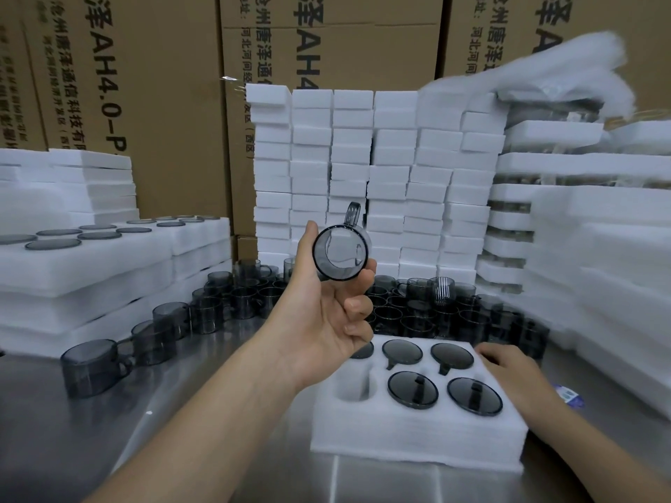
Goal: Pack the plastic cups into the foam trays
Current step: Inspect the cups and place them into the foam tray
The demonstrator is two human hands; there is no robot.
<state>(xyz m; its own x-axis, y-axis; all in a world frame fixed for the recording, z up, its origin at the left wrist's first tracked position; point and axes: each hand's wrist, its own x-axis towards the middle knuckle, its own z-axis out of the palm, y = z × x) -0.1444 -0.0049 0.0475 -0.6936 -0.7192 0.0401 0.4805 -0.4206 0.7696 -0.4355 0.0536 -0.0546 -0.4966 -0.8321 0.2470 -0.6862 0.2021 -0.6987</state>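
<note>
Plastic cup (pixel 341 253) sits up in the air in your left hand (pixel 326 321), pinched between thumb and fingers (pixel 367 273), one round end facing you (handle pointing up). Your right hand (pixel 508 361) lies on the far right edge of the foam tray (pixel 417 437) on the worktop (pixel 109 412), fingers loose and holding nothing. Dark cups (pixel 413 389) sit in most of the tray's holes, and many more loose cups (pixel 417 310) stand behind it.

The steel table (pixel 225 393) bears a foam tray (pixel 417 437), loose smoky cups (pixel 410 321) and foam stacks (pixel 363 176).
</note>
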